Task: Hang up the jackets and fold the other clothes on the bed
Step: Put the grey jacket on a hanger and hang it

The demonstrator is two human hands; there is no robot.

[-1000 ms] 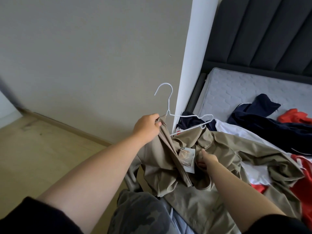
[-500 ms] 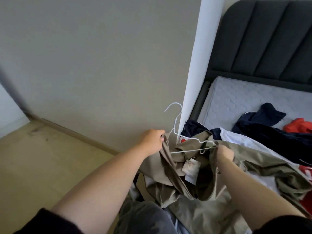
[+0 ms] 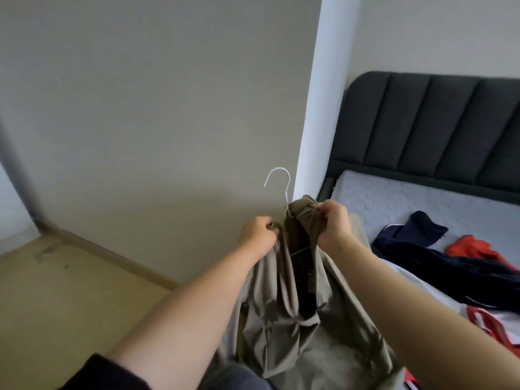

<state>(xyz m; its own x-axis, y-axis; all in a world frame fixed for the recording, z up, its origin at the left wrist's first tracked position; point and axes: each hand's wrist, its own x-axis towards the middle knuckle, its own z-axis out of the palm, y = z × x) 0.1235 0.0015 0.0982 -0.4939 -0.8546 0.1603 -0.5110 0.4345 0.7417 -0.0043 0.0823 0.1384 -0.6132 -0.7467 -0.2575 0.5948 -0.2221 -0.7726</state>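
A khaki jacket (image 3: pixel 295 313) hangs in front of me, lifted off the bed. A white wire hanger (image 3: pixel 278 181) sits inside it, with only the hook and neck showing above the collar. My left hand (image 3: pixel 257 235) grips the jacket's left shoulder. My right hand (image 3: pixel 333 223) pinches the bunched collar and right shoulder. On the bed (image 3: pixel 394 198) lie a navy garment (image 3: pixel 439 257) and a red garment (image 3: pixel 472 246).
A grey wall and a white corner post (image 3: pixel 318 122) stand right behind the hanger. The dark padded headboard (image 3: pixel 439 125) rises at the right. Wooden floor (image 3: pixel 56 291) spreads at the lower left. More red and white cloth (image 3: pixel 492 325) lies at the right edge.
The jacket has risen off the bed and now hangs upright. My right hand moved up from the jacket's middle to its collar. The hanger's arms have slipped inside the jacket.
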